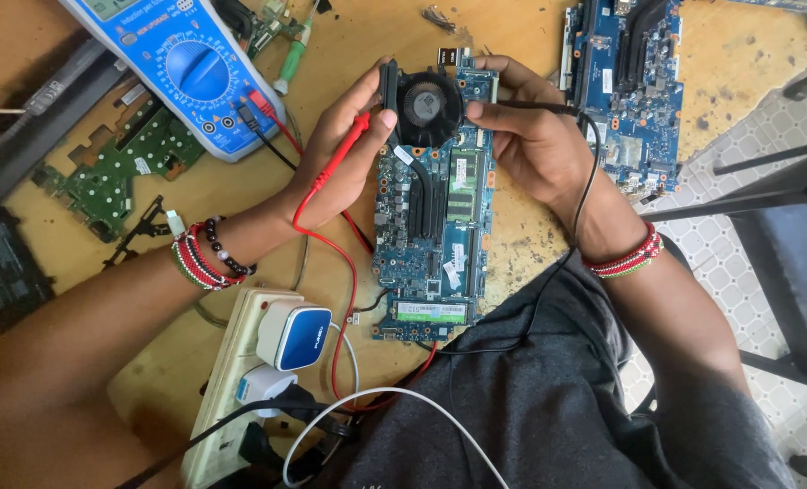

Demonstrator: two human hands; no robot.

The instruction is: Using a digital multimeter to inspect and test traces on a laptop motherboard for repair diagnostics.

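Hands (349, 154) probing blue board (432, 244), multimeter (186, 72) left, power strip (240, 380) near

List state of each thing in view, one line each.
left hand: holds red probe, fingers on fan edge
right hand: holds black probe at fan
red probe: gripped, lead trailing
black probe: gripped, tip by fan
blue circuit board: flat on table, bare
fan: mounted on board
multimeter: leads plugged in
power strip: plugs inserted
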